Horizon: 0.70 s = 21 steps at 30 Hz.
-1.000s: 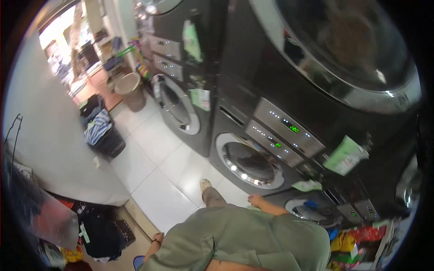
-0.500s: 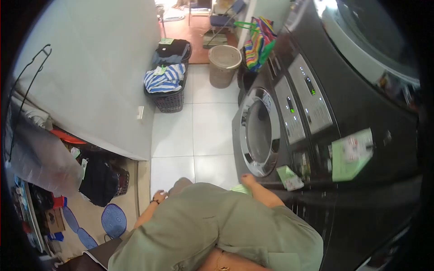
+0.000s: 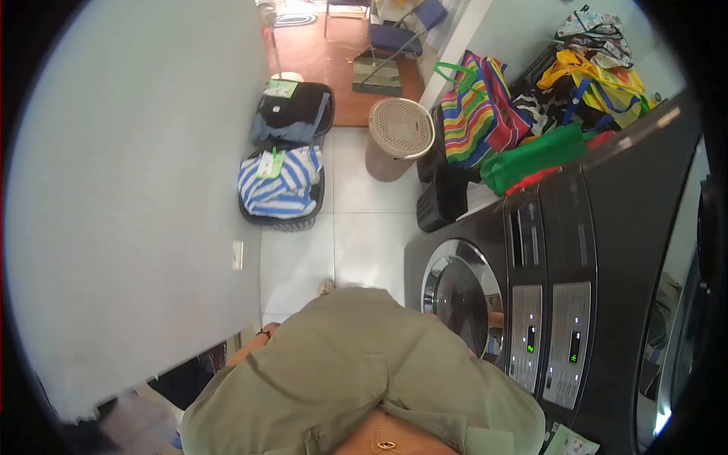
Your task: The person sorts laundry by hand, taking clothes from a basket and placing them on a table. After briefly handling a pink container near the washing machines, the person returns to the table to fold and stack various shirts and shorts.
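Observation:
My left hand (image 3: 269, 330) shows only in part past the left edge of the olive shirt (image 3: 341, 356), with a dark band at the wrist. Its fingers are mostly hidden by the shirt, beside the white wall (image 3: 136, 197). Below the shirt's other side, my right hand is out of sight. On that side, the round glass door of a dark washing machine (image 3: 462, 296) is closest, with control panels (image 3: 527, 334) lit in green digits. A pale green slip (image 3: 569, 441) lies at the bottom right edge.
Along the wall stand two dark laundry baskets, one with a striped blue-white cloth (image 3: 280, 182), one with dark folded clothes (image 3: 292, 114). A lidded beige bin (image 3: 398, 136) stands opposite, near a striped bag (image 3: 478, 114), a green bag (image 3: 531, 159) and a folding chair (image 3: 402, 38).
My view has moved forward along the tiled floor, so baskets, bin and bags look nearer. My right hand, earlier beside a pale green piece near the washer door, has gone out of sight.

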Available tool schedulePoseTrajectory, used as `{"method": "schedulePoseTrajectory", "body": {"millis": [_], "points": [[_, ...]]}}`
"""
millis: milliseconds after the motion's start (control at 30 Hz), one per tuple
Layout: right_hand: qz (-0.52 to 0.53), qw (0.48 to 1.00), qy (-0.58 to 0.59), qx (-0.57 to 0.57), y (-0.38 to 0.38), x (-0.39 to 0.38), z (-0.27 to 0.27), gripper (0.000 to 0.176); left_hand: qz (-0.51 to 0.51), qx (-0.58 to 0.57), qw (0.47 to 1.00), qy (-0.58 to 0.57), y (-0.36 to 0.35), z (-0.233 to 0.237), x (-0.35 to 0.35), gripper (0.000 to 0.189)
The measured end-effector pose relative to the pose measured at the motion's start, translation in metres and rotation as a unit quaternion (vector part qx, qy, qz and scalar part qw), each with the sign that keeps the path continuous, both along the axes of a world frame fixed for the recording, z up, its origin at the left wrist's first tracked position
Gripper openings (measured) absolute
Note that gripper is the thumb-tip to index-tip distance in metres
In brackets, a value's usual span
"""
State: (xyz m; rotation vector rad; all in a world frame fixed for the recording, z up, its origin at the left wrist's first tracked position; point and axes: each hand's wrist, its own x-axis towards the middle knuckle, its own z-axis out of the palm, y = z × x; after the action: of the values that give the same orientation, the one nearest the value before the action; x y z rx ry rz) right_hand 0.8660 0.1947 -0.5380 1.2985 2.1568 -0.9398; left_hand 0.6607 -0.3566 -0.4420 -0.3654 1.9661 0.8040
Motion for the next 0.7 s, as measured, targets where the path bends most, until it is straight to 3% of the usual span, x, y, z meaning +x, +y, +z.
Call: {"method": "schedulePoseTrajectory", "body": {"millis": [100, 167, 233, 300, 333, 400, 433, 467, 500, 567, 600, 667, 700], "points": [[0.027, 0.999, -0.027, -0.025, 0.016, -0.040, 0.012, 0.038, -0.058, -0.037, 0.998, 0.005, 0.029, 0.013, -0.124, 0.055], [0.025, 0.999, -0.029, -0.027, 0.028, -0.080, -0.006, 0.039, -0.126, -0.073, 0.988, 0.053, 0.044, -0.022, -0.205, 0.057], [0.034, 0.997, -0.057, -0.025, 0.045, -0.120, -0.055, 0.037, -0.046, -0.038, 0.998, 0.035, 0.073, -0.048, -0.284, 0.055], [-0.025, 0.993, -0.005, -0.117, 0.056, -0.170, -0.094, 0.032, -0.021, 0.000, 0.989, 0.144, 0.111, -0.045, -0.352, 0.054], [-0.054, 0.985, 0.025, -0.159, 0.071, -0.205, -0.111, 0.030, -0.054, -0.039, 0.966, 0.248, 0.135, -0.046, -0.383, 0.050], [-0.120, 0.973, 0.062, -0.185, 0.100, -0.264, -0.142, 0.029, 0.051, 0.038, 0.981, 0.185, 0.183, -0.045, -0.440, 0.054], [-0.148, 0.965, 0.087, -0.196, 0.122, -0.311, -0.157, 0.029, 0.034, 0.034, 0.984, 0.172, 0.210, -0.038, -0.465, 0.056], [-0.146, 0.967, 0.097, -0.183, 0.140, -0.358, -0.134, 0.029, 0.016, 0.029, 0.987, 0.157, 0.235, -0.030, -0.483, 0.057], [-0.158, 0.968, 0.092, -0.169, 0.157, -0.413, -0.073, 0.029, -0.004, 0.022, 0.990, 0.142, 0.251, -0.032, -0.500, 0.058], [-0.220, 0.955, 0.087, -0.181, 0.180, -0.523, 0.051, 0.030, -0.025, -0.114, 0.980, 0.159, 0.292, -0.061, -0.533, 0.062], [-0.239, 0.949, 0.090, -0.184, 0.193, -0.570, 0.096, 0.031, -0.027, -0.070, 0.982, 0.175, 0.306, -0.050, -0.561, 0.063], [-0.227, 0.951, 0.113, -0.179, 0.231, -0.644, 0.130, 0.029, -0.026, 0.027, 0.979, 0.203, 0.338, -0.005, -0.607, 0.065], [-0.205, 0.956, 0.122, -0.172, 0.248, -0.672, 0.129, 0.029, -0.062, 0.016, 0.979, 0.192, 0.349, 0.010, -0.632, 0.066]]}}
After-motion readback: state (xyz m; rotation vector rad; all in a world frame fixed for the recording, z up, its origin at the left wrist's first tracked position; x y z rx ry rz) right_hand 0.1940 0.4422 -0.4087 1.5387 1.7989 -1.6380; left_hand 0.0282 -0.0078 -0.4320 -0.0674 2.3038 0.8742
